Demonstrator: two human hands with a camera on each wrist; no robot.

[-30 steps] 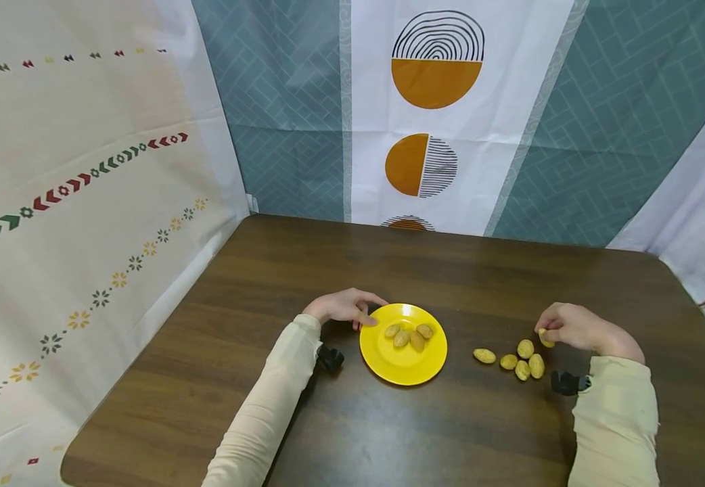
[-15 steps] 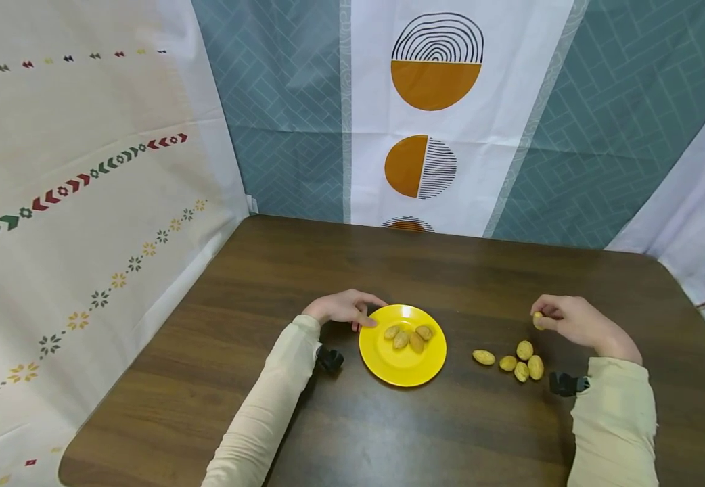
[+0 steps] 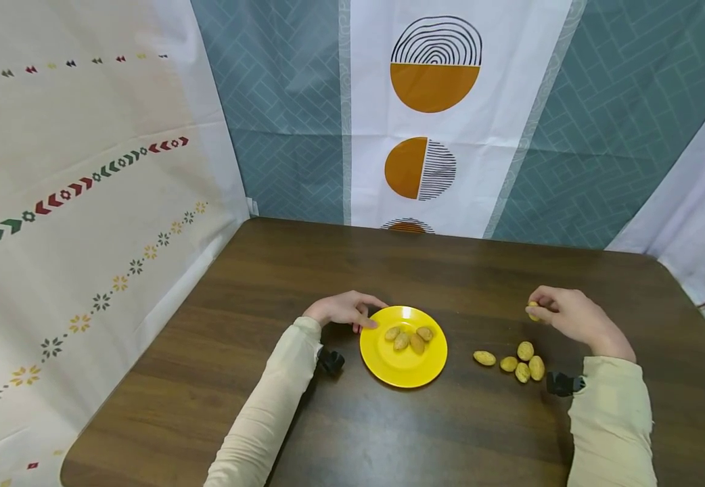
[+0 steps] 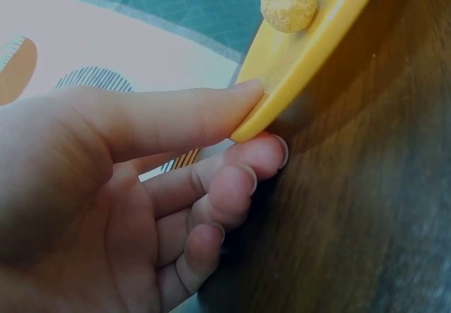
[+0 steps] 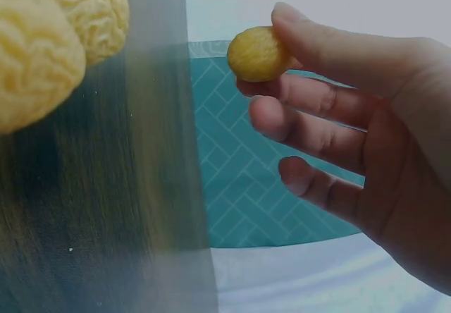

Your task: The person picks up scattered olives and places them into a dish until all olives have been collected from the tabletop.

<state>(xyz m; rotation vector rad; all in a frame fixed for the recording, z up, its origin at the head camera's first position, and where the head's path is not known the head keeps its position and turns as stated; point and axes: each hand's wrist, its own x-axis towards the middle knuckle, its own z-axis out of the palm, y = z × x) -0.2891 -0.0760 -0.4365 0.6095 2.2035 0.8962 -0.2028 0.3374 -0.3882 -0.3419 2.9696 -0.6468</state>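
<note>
My left hand pinches the left rim of a round yellow plate. In the left wrist view its thumb lies on top of the rim and the fingertips are at the underside. Several small wrinkled yellow ovals, like dried fruit, lie grouped on the plate, one of them a wrinkled oval near the edge. Between thumb and forefinger, my right hand holds another wrinkled yellow oval, raised above the table. The right hand's other fingers are loosely bent, holding nothing.
More wrinkled yellow ovals lie in a loose cluster in front of the right hand, and a single oval sits to their left. The brown wooden table meets a patterned curtain at its back edge.
My right hand has lifted the wrinkled yellow oval off the table beside the cluster and moved away from me and slightly left. My left hand stays at the plate's rim.
</note>
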